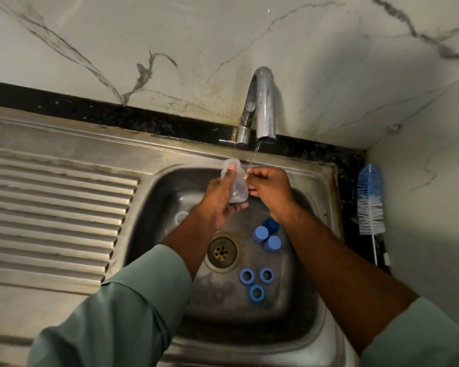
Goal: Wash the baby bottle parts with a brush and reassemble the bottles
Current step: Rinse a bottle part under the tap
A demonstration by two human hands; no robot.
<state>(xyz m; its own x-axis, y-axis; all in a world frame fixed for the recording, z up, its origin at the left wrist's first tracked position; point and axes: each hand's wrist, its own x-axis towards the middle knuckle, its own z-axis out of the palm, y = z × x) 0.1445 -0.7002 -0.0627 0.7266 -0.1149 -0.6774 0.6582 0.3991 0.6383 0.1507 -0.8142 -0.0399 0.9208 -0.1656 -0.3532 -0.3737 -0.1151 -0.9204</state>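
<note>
A clear, see-through plastic bottle [235, 186] sits in the left hand's [223, 197] grip. Below it, a dull, stained steel sink [154, 197] holds matt blue plastic caps [260, 233] and rings [246, 276]. Above, a shiny chrome tap [261, 102]. Right, a bristly bottle brush [370, 200].

Just beyond the left hand [224, 197] and right hand [269, 188], the tap spout [263, 102] arches over the basin, closing the room above them. Below the right wrist, three blue caps [266, 235] and three blue rings [255, 283] crowd the basin floor beside the drain [221, 252]. Left of the left hand the ridged drainboard [53, 207] lies open; right of the right hand a bottle brush [370, 200] fills the narrow ledge by the wall.
</note>
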